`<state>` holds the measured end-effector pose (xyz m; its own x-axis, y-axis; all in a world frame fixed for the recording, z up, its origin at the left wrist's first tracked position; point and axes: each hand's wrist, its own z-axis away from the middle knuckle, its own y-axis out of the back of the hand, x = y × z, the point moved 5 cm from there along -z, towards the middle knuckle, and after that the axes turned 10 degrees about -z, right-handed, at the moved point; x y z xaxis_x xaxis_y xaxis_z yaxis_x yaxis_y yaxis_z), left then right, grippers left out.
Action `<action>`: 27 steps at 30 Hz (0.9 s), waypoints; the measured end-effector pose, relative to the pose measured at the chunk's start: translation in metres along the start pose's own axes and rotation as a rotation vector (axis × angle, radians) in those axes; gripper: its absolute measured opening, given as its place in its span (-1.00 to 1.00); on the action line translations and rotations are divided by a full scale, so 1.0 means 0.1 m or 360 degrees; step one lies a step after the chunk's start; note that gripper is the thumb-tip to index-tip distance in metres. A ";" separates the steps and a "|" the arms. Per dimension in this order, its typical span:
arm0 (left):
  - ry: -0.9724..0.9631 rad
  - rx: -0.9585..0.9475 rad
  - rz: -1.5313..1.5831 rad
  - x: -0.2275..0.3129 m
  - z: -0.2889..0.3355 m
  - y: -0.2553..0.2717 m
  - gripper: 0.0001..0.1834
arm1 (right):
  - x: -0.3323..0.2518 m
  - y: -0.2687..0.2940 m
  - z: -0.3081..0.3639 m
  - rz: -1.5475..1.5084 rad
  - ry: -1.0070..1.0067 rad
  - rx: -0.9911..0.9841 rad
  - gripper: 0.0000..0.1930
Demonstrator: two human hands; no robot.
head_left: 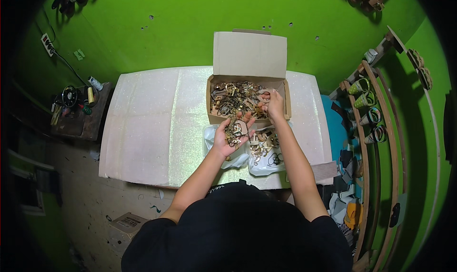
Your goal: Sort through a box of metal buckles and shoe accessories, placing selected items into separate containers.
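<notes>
A cardboard box [250,120] with its lid up stands on the table, filled with a jumble of metal buckles [233,92] in gold and dark tones. Palm up in front of the box, my left hand [222,139] cradles a small heap of buckles [235,131], among them a pale pinkish one. Over the box's right side, my right hand [276,104] pinches a pale pinkish buckle [264,96] between thumb and fingers. Below it, a white plastic bag [266,170] carries more gold and pinkish buckles [263,146]. Another white bag [209,135] lies partly under my left hand.
The table [143,129] has a pale shiny cover. A grey ribbed piece [324,170] rests at its right front edge. To the right stands a wooden rack [388,143] with shoes, above scraps on the floor. A sewing machine [70,98] is at the left.
</notes>
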<state>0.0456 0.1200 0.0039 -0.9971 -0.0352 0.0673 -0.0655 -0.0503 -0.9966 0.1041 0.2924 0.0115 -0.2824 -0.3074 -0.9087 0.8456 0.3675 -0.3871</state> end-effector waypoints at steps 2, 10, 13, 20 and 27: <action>0.0003 -0.0001 -0.0009 0.01 -0.01 0.01 -0.67 | 0.06 0.01 -0.04 -0.0097 0.0022 0.0048 -0.78; 0.0001 0.0005 0.0014 0.00 -0.03 0.04 -0.68 | 0.16 0.22 -0.06 0.0003 -0.0169 -0.0156 -0.72; 0.0008 0.0002 0.0023 -0.02 -0.05 0.05 -0.68 | 0.17 0.36 -0.03 -0.0003 -0.0148 -0.0112 -0.72; 0.0018 0.0017 0.0003 -0.05 -0.06 0.08 -0.68 | -0.02 0.65 0.34 0.0252 -0.0154 -0.0085 -0.77; 0.0028 0.0016 -0.0008 -0.10 -0.06 0.07 -0.68 | 0.11 1.10 0.68 0.0342 -0.0127 -0.0110 -0.88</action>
<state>0.0550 0.1261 -0.0041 -0.9973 -0.0171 0.0713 -0.0702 -0.0605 -0.9957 0.2247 0.2697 -0.0303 -0.0602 -0.2831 -0.9572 0.8486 0.4904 -0.1984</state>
